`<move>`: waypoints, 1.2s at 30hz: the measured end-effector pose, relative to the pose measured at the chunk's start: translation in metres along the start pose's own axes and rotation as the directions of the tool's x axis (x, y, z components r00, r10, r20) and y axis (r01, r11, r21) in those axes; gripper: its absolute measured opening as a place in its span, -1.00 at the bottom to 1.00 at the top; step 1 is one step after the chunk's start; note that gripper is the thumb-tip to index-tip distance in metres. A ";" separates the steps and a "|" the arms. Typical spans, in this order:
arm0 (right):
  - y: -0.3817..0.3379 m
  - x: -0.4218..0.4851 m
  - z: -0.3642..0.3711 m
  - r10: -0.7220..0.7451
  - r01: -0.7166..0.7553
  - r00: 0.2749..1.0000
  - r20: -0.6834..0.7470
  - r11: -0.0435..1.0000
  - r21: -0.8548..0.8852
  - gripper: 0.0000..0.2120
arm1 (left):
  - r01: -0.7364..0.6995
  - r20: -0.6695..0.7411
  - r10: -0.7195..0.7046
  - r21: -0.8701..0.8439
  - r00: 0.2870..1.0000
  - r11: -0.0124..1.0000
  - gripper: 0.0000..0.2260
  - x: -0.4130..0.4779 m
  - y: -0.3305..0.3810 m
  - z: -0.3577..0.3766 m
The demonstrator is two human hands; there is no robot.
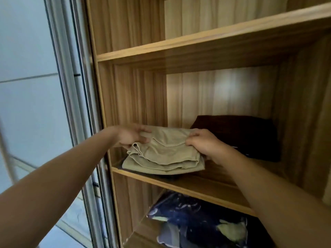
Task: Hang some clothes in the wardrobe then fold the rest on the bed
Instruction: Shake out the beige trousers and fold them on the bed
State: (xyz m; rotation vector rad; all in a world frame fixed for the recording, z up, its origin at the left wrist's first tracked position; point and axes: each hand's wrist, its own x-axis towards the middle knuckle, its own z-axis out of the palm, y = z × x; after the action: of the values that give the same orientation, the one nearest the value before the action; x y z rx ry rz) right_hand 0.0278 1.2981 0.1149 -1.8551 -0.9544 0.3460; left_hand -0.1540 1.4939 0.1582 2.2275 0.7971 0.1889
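Note:
A folded beige garment [163, 153] lies at the left front of the middle wardrobe shelf [206, 189], its lower layers resting on the board. My left hand [131, 136] grips its left edge, fingers over the top fold. My right hand [202, 143] grips its right edge, fingers curled over the cloth. Both arms reach up and forward into the wooden wardrobe [136, 42].
A folded dark brown garment [240, 133] sits on the same shelf, behind and to the right. Below, a dark blue patterned bundle [197, 221] fills the lower compartment. A metal sliding door frame [75, 86] stands at the left. The upper shelf [197, 40] juts out overhead.

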 end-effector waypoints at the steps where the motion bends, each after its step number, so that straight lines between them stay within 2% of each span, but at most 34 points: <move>1: 0.001 0.008 0.005 0.040 -0.039 0.999 -0.014 0.999 0.023 -0.91 | 0.004 0.025 -0.004 -0.006 1.000 1.000 -0.59 0.015 -0.003 -0.007; 6: 0.002 0.039 0.035 0.141 -0.137 0.990 -0.027 0.985 0.106 -0.89 | 0.034 0.080 -0.042 0.090 0.996 0.995 -0.57 0.068 -0.013 -0.027; 8: 0.000 0.045 0.051 0.161 -0.156 0.987 -0.027 0.978 0.140 -0.85 | 0.021 0.062 -0.038 0.259 0.997 0.966 -0.52 0.079 -0.017 -0.028; 10: -0.001 0.049 0.066 0.189 -0.187 0.982 -0.001 0.973 0.132 -0.63 | 0.005 0.054 -0.035 0.472 0.998 0.882 -0.50 0.084 -0.023 -0.026; 12: 0.004 0.051 0.076 0.222 -0.224 0.974 0.040 0.973 0.049 -0.48 | -0.011 0.067 -0.038 0.610 0.997 0.793 -0.49 0.085 -0.032 -0.019; 14: 0.007 0.050 0.078 0.238 -0.235 0.969 0.063 0.970 -0.056 -0.46 | -0.015 0.059 -0.035 0.688 0.998 0.726 -0.49 0.086 -0.040 -0.011; 16: 0.009 0.051 0.075 0.203 -0.184 0.978 0.041 0.943 -0.277 -0.43 | -0.029 0.042 -0.002 0.735 0.999 0.677 -0.50 0.088 -0.044 -0.007; 19: 0.008 0.053 0.070 0.077 -0.153 0.987 -0.142 0.732 -0.664 -0.37 | -0.085 0.017 0.110 0.755 0.994 0.650 -0.54 0.095 -0.046 -0.005; 20: 0.006 0.054 0.070 0.001 -0.145 0.981 -0.193 0.664 -0.733 -0.35 | -0.110 0.000 0.162 0.734 0.987 0.670 -0.54 0.099 -0.045 -0.005; 22: 0.001 0.066 0.075 -0.081 -0.087 0.982 -0.171 0.609 -0.788 -0.30 | -0.159 -0.037 0.246 0.667 0.969 0.728 -0.52 0.108 -0.043 -0.002; 24: 0.003 0.081 0.084 -0.020 -0.067 0.995 -0.101 0.623 -0.779 -0.23 | -0.178 -0.036 0.252 0.612 0.967 0.770 -0.48 0.119 -0.045 0.006; 26: 0.015 0.092 0.094 0.125 -0.112 0.991 -0.039 0.653 -0.749 -0.16 | -0.153 -0.002 0.194 0.611 0.981 0.776 -0.40 0.128 -0.059 0.020; 28: 0.037 0.100 0.101 0.235 -0.163 0.972 0.021 0.733 -0.660 -0.12 | -0.122 0.013 0.147 0.635 0.989 0.763 -0.35 0.140 -0.078 0.033; 31: 0.053 0.106 0.101 0.250 -0.184 0.967 0.042 0.806 -0.563 -0.09 | -0.128 0.019 0.149 0.629 0.989 0.767 -0.32 0.153 -0.086 0.038; 36: 0.050 0.113 0.102 0.242 -0.181 0.970 0.031 0.800 -0.571 -0.13 | -0.109 0.026 0.119 0.623 0.993 0.775 -0.35 0.162 -0.081 0.038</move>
State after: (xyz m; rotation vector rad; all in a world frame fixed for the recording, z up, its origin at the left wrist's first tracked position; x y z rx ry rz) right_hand 0.0630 1.4364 0.0427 -2.5271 -0.9887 0.3148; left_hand -0.0508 1.6098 0.0580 2.9128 0.8107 -0.0124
